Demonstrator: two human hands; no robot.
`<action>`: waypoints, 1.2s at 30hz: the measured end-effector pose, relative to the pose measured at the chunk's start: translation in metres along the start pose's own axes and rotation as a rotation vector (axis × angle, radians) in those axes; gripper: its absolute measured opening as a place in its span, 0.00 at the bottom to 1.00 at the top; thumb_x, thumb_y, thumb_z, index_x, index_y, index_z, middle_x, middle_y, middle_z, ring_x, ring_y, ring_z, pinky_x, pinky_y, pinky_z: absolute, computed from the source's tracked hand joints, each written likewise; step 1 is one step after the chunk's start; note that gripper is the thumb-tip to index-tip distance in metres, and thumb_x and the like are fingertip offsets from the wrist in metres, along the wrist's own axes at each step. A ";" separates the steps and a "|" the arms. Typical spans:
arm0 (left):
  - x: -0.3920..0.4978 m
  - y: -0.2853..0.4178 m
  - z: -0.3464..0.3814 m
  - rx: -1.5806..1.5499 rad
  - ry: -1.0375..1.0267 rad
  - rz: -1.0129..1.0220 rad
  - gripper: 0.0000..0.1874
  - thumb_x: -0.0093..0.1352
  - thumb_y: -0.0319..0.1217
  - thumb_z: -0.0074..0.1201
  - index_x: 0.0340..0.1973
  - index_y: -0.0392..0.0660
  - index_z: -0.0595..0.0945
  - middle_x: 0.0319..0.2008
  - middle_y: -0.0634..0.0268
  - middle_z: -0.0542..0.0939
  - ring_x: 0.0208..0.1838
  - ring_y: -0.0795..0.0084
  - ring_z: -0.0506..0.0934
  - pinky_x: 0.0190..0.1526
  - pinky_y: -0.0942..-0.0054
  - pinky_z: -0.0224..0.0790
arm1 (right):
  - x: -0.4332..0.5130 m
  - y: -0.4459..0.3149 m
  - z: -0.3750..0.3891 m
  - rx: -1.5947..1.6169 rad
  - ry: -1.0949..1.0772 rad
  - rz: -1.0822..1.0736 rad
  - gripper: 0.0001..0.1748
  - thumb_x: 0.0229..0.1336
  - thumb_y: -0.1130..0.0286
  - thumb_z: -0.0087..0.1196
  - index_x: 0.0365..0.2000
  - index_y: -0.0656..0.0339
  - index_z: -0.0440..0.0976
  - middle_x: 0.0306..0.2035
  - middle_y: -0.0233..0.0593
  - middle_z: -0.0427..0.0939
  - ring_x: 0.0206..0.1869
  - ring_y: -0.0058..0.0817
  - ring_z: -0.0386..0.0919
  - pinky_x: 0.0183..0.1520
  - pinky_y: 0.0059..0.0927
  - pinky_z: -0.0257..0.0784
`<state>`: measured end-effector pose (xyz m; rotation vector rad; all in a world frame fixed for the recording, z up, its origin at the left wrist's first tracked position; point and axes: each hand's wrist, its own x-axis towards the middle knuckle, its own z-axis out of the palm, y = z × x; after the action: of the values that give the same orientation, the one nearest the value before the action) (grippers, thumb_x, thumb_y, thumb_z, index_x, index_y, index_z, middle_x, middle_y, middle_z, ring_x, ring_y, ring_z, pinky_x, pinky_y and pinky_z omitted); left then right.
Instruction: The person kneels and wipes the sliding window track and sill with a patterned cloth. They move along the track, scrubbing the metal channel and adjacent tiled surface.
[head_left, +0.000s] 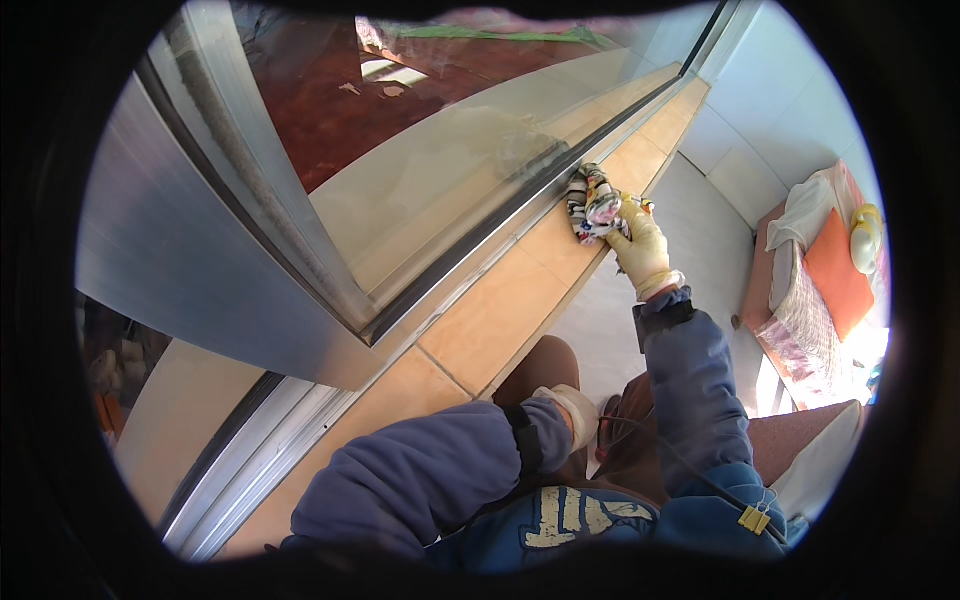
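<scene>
My right hand (641, 244), in a pale rubber glove, grips a bunched patterned cloth (592, 204). The cloth lies on the tan tiled sill (487, 307), against the metal track of the sliding glass window. My left hand (574, 412), gloved too, is near my knees at the lower middle; its fingers are mostly hidden, so I cannot tell whether they hold anything. The window pane (450, 195) rises beside the sill, and its wide metal frame (217, 247) stands at the left.
A bed or couch with a crumpled cover (795, 345), an orange cushion (838, 274) and a yellow-and-white object (866, 238) stands at the right. The grey floor (697, 202) lies below the sill. A pale wall (765, 97) closes the far end.
</scene>
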<state>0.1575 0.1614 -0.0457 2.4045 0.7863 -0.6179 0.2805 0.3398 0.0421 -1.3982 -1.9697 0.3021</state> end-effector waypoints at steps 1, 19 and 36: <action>-0.006 0.001 -0.003 0.005 0.006 0.011 0.19 0.76 0.41 0.46 0.59 0.56 0.81 0.61 0.69 0.79 0.63 0.66 0.76 0.61 0.60 0.69 | -0.009 -0.006 0.000 0.044 -0.009 -0.003 0.27 0.51 0.74 0.65 0.54 0.55 0.77 0.52 0.49 0.79 0.59 0.47 0.74 0.63 0.38 0.68; -0.008 0.002 0.001 0.137 0.085 0.089 0.18 0.73 0.34 0.45 0.54 0.40 0.81 0.44 0.55 0.86 0.44 0.55 0.86 0.39 0.57 0.79 | 0.057 0.027 -0.011 0.010 -0.175 -0.238 0.27 0.49 0.75 0.63 0.53 0.55 0.77 0.51 0.44 0.81 0.56 0.45 0.76 0.62 0.36 0.69; -0.005 0.000 0.004 -0.013 0.087 0.059 0.17 0.76 0.34 0.39 0.49 0.40 0.82 0.40 0.55 0.86 0.41 0.51 0.85 0.39 0.52 0.78 | 0.002 -0.039 -0.007 0.219 -0.418 -0.860 0.22 0.55 0.62 0.56 0.48 0.62 0.77 0.55 0.49 0.78 0.60 0.53 0.72 0.64 0.48 0.67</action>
<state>0.1526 0.1571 -0.0459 2.4475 0.7497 -0.4859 0.2564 0.3249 0.0696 -0.2767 -2.5744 0.4004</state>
